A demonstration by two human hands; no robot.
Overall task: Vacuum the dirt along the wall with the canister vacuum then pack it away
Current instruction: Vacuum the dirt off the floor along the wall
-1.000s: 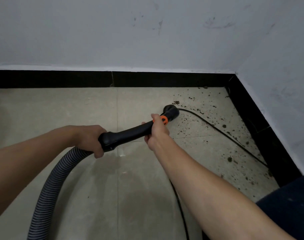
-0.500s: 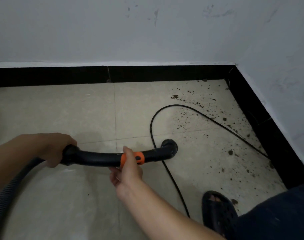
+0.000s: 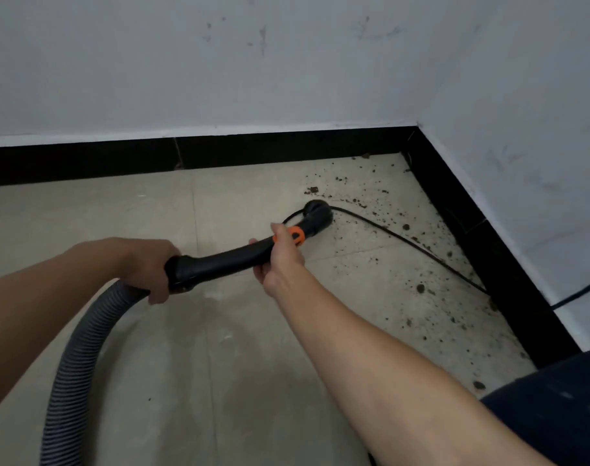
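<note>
Left hand (image 3: 149, 267): fingers curled round the rear of the black wand (image 3: 226, 260), where the grey hose (image 3: 81, 348) joins. Right hand (image 3: 280, 260): fingers wrapped round the wand just behind the orange collar (image 3: 295, 235), so it is nearer the nozzle (image 3: 315, 211). I read the wand's long axis as running up and right toward the corner. The nozzle appears to rest on the floor (image 3: 253, 364) at the left edge of the dirt (image 3: 420, 288), which spreads rightward to the black skirting (image 3: 488, 253). The cord (image 3: 411, 245) crosses it.

Matt black plastic wand (image 3: 219, 262) gripped by both hands, glossier orange plastic collar (image 3: 297, 235) by right hand (image 3: 280, 260), ribbed grey plastic hose (image 3: 81, 348) below left hand (image 3: 149, 264), smooth beige tiles (image 3: 85, 216), glossy black skirting (image 3: 287, 148), scuffed matt painted wall (image 3: 186, 62), crumbly dirt (image 3: 404, 227).
</note>
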